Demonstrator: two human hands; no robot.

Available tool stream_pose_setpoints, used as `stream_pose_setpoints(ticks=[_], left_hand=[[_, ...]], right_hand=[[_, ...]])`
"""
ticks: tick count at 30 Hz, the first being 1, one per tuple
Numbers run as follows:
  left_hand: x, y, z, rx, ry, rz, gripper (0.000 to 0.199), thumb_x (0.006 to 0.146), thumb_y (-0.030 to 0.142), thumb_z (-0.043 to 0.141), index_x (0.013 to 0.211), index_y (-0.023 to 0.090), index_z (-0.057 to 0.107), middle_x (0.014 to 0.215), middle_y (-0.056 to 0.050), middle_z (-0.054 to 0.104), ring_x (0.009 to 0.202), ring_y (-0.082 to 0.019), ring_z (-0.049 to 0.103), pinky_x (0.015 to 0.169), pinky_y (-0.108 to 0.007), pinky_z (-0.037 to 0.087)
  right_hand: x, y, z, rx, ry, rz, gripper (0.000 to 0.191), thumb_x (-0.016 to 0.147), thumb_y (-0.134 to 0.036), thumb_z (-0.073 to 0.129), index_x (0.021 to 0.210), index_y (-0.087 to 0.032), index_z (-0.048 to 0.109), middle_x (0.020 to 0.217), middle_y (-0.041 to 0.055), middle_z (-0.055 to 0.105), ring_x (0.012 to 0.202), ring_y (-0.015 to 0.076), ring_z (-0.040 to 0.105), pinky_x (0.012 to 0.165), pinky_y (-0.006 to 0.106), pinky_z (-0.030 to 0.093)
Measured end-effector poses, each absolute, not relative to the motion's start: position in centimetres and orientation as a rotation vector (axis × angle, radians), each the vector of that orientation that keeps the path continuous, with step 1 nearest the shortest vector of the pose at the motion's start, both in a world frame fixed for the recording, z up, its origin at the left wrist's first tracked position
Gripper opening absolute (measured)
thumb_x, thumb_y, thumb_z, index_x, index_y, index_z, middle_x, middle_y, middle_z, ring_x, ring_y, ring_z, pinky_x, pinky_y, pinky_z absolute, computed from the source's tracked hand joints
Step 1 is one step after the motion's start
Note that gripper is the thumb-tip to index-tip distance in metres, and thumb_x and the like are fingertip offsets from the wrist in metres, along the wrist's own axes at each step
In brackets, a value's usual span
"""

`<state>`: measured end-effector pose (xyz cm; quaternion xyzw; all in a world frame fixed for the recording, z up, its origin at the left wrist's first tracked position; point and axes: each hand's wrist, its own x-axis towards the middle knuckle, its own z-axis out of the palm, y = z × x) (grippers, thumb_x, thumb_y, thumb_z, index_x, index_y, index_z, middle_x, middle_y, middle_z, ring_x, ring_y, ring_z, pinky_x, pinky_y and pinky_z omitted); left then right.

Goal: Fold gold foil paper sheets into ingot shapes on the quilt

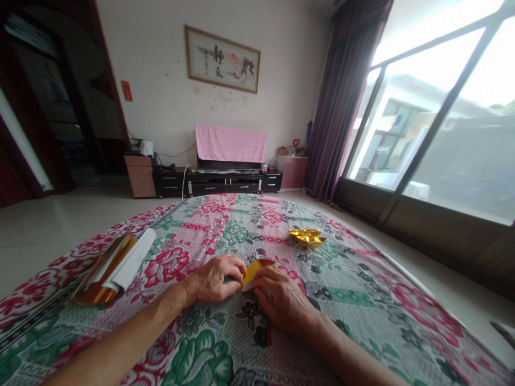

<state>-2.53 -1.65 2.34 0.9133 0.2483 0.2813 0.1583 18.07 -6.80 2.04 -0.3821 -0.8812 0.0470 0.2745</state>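
Note:
A small piece of gold paper [253, 272] lies on the flowered tablecloth between my two hands, its pale underside showing at the lower edge. My left hand [219, 279] has its fingers curled round the paper's left end. On the paper's right side, the fingers of my right hand [277, 292] press together over its edge. Folded shiny gold paper shapes [308, 238] sit beyond my right hand. At the left lies a loosely curled stack of gold and white sheets [110, 271].
The round table wears a red, green and grey flowered cloth [205, 343]. Past it stand a low black cabinet [223, 185] and a screen under a pink cloth [230, 143]. A large window [434, 107] and purple curtain [344, 96] are on the right.

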Motion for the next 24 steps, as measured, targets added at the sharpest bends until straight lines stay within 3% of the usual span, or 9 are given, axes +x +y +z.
stream_pose_setpoints(ticks=[24], left_hand=[[-1.6,-1.8,1.9,2.602,0.811,0.885,0.013,0.066,0.005,0.053,0.062,0.016,0.059,0.085,-0.003,0.064,0.081,-0.014,0.059,0.080,-0.029,0.045]], right_hand=[[16.6,-5.9,1.0,-1.349,-2.218,0.092,0.013,0.079,-0.012,0.047,0.069,-0.016,0.054,0.080,0.0058,0.055,0.076,0.0144,0.052,0.067,0.025,0.042]])
